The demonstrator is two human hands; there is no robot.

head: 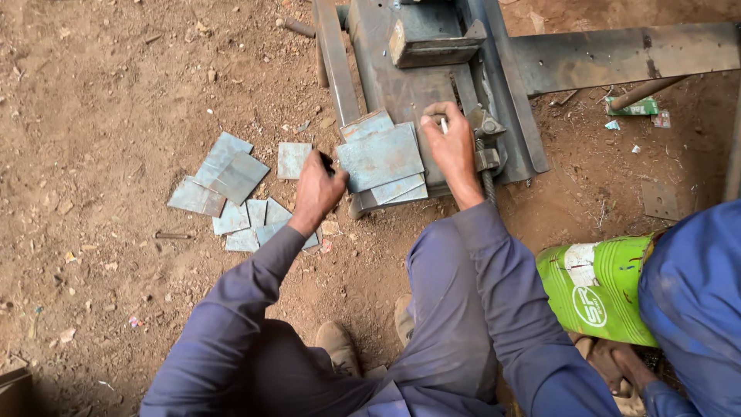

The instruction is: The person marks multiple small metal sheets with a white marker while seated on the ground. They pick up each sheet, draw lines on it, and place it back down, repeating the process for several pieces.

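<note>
plate stack: square steel plates (380,157) on the machine bed (401,85), 12 o'clock from our knees
feel: stiff, heavy, sharp edges, so we'd pinch opposite sides
left hand (316,193): closed around a small dark thing, at the stack's 9 o'clock edge
right hand (451,143): pinching a white chalk stick (444,123), at 3 o'clock

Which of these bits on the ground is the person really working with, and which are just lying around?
In use:
- left hand on the top plate
- right hand holding a white stick
- stacked plates beneath
- steel frame under the stack

Lying about:
- loose plates on the dirt
- green sack
- bolt
- green wrapper
</note>
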